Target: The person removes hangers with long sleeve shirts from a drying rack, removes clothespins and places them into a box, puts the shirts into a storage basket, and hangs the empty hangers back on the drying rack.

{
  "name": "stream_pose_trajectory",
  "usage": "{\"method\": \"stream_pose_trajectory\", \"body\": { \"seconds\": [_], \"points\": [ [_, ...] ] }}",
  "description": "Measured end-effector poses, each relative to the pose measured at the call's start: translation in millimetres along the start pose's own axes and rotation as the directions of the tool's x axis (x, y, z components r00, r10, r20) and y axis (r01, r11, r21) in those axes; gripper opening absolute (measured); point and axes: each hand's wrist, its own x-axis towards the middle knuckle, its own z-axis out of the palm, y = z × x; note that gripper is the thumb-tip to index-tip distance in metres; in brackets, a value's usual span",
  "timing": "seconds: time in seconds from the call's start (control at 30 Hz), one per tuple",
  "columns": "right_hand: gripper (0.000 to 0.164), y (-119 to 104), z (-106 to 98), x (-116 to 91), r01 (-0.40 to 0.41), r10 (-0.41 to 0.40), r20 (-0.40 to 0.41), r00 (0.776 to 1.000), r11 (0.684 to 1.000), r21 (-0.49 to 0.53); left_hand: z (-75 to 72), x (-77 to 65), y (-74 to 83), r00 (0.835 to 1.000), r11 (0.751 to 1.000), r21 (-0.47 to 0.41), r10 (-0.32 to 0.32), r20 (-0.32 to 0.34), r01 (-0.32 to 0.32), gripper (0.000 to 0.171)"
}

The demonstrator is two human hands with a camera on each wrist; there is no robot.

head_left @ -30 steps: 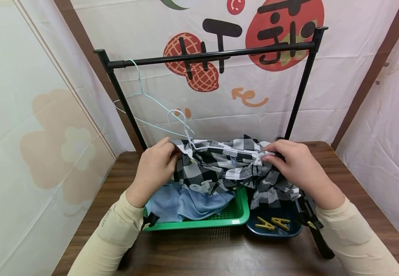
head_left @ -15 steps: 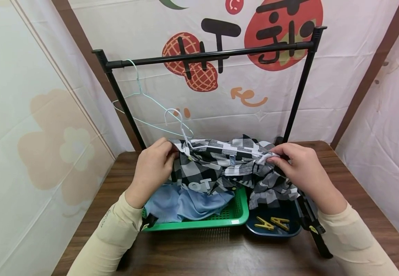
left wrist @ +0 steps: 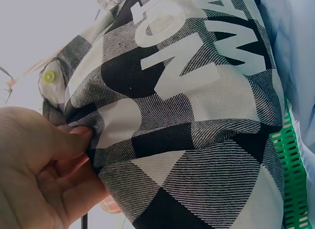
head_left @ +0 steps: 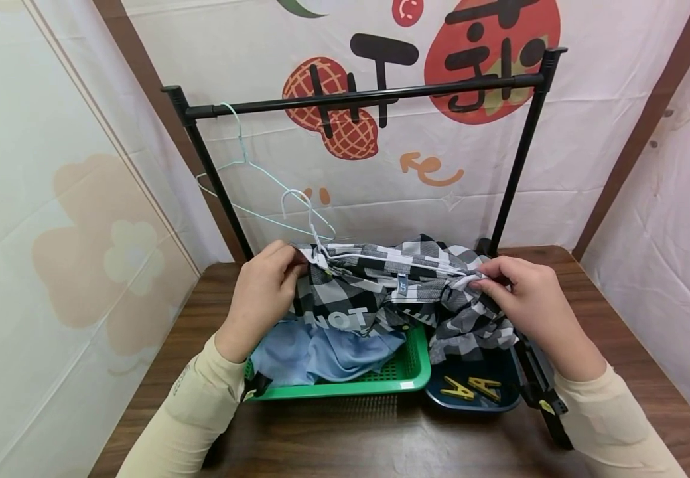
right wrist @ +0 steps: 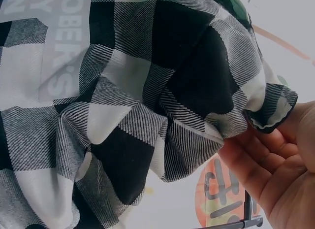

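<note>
A black-and-white checked shirt [head_left: 339, 299] with white lettering hangs between both hands in the head view, its collar area and blue label facing up. A white clothes hanger [head_left: 312, 219] lies inside the neck opening, its hook standing up near the left hand. My left hand [head_left: 261, 292] pinches the shirt's left edge between thumb and fingers; the left wrist view shows the thumb [left wrist: 74, 140] on the cloth and a yellow-green button [left wrist: 49, 77] beside it. My right hand [head_left: 527, 299] pinches the opposite edge, where the hanger's end is covered by cloth and fingers.
Behind stands a black rack [head_left: 357, 97] with a mint-green hanger [head_left: 243, 146] on its bar's left end. Under the shirt are a green basket [head_left: 345, 391] holding light-blue cloth [head_left: 327, 355] and a navy tray [head_left: 470, 406] with two yellow clothespins [head_left: 484, 387].
My right hand has shifted right and slightly down with the shirt's edge, drawing the neckline wider. The white hanger's hook has moved a little left. More of the lettering shows.
</note>
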Motion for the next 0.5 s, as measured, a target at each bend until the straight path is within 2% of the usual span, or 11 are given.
{"method": "stream_pose_trajectory", "body": {
  "seconds": [0.5],
  "points": [
    [0.018,7,8,-11,-0.05,0.051,0.096,0.994,0.999,-0.007,1.0,1.1,-0.2,1.0,1.0,-0.022,-0.015,-0.017,0.015,0.004]
  ]
}}
